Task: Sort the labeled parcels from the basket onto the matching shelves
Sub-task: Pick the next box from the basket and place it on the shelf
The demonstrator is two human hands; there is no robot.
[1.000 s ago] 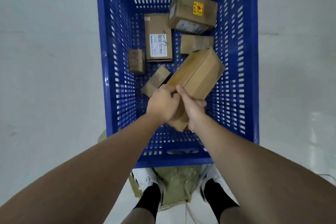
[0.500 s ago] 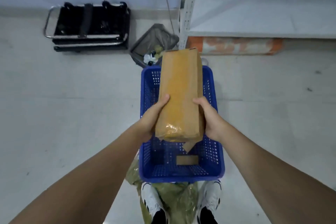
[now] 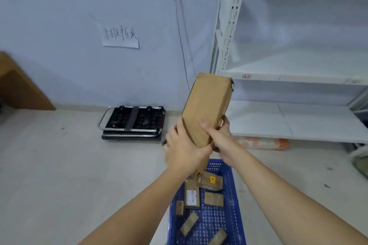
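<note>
I see the long brown cardboard parcel (image 3: 207, 107) held up in the air w/ both hands, above the far end of the blue perforated plastic basket (image 3: 234, 211) on the floor. Left hand (image 3: 182, 150) wraps its lower left edge, fingers hidden behind; right hand (image 3: 221, 137) grips the lower right side, thumb across the front face. The parcel tilts top-right toward the white metal shelf unit (image 3: 294, 79). No label visible on the side facing me. Shelf edge carries a small pink tag (image 3: 246, 76), too blurred to read. The white paper sheet (image 3: 120, 37) on the wall has handwriting, illegible. In the basket I count approx. 7 smaller brown boxes; one (image 3: 212, 181) has a yellow sticker, another (image 3: 191, 197) a white printed label.
</note>
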